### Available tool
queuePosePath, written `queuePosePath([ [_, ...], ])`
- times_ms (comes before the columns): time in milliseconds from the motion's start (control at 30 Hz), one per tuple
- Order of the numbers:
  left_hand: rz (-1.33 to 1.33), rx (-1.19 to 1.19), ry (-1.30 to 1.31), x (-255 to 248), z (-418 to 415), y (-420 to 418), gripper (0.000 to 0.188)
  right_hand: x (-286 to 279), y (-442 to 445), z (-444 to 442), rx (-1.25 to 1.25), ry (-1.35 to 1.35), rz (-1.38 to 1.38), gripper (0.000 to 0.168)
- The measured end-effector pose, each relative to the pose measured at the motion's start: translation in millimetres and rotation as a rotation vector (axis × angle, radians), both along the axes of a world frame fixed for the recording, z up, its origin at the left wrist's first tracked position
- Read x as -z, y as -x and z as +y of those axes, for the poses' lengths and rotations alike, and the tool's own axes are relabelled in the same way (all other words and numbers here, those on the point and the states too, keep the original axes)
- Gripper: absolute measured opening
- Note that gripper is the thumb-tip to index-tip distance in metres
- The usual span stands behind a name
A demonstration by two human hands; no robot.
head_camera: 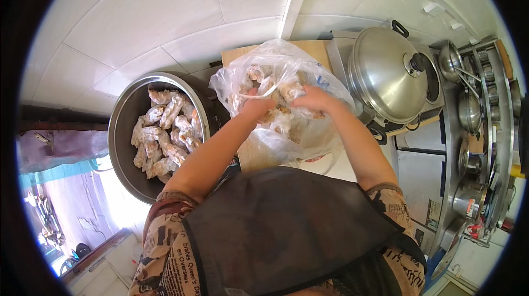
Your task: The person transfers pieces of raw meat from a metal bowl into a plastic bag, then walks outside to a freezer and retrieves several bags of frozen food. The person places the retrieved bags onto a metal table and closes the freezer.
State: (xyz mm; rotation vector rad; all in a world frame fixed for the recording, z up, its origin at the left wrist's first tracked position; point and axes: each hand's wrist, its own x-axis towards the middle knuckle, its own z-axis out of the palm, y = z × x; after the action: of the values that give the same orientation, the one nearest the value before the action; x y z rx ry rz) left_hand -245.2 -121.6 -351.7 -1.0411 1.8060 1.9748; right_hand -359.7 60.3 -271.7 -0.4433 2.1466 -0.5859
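A clear plastic bag (231, 75) lies open on a wooden surface, with several white-coated meat pieces (283, 124) inside. My left hand (258, 108) reaches into the bag among them. Its fingertips are partly hidden by the plastic and the meat, so its grip is unclear. From the other side, my right hand (315, 98) has its thumb and fingers around the end of one meat piece (290, 88). To the left, a deep metal pot (122, 164) holds a heap of similar coated pieces (163, 130).
A lidded steel wok (384, 75) rests on a stove (341, 46) right of the bag. Farther right, a metal rack (489, 130) carries bowls and pots. Behind the work surface rises a white tiled wall (182, 7). A wooden board (318, 48) lies under the bag.
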Motion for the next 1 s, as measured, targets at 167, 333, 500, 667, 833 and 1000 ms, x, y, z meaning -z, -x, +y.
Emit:
queuePosePath([
  [167, -0.008, 0.118, -0.408, -69.9, -18.9, -20.4, 0.052, -38.0, -20.7, 11.5, 0.356, 0.285, -0.365, 0.063],
  [333, 0.026, 0.228, -0.614, -113.2, -74.1, -94.7, 0.054, -73.7, -71.8, -8.4, 0.387, 0.342, -0.664, 0.047],
  [500, 0.139, 0.155, -0.637, -125.8, -139.6, -195.8, 0.061, -69.1, -133.3, -91.1, 0.253, 0.357, -0.811, 0.036],
  [667, -0.044, -0.211, -0.279, -130.7, -199.4, -281.9, 0.067, -68.4, -173.4, -158.8, -0.040, 0.441, -0.628, 0.065],
  [833, 0.104, 0.100, 0.309, -106.5, -210.3, -291.0, 0.045, -35.6, -120.0, -95.7, -0.485, -0.008, 0.137, 0.047],
  [1000, 0.292, 0.457, 0.095, -98.8, -138.0, -214.3, 0.028, 20.0, -88.6, -10.5, -0.318, -0.416, 0.277, 0.046],
])
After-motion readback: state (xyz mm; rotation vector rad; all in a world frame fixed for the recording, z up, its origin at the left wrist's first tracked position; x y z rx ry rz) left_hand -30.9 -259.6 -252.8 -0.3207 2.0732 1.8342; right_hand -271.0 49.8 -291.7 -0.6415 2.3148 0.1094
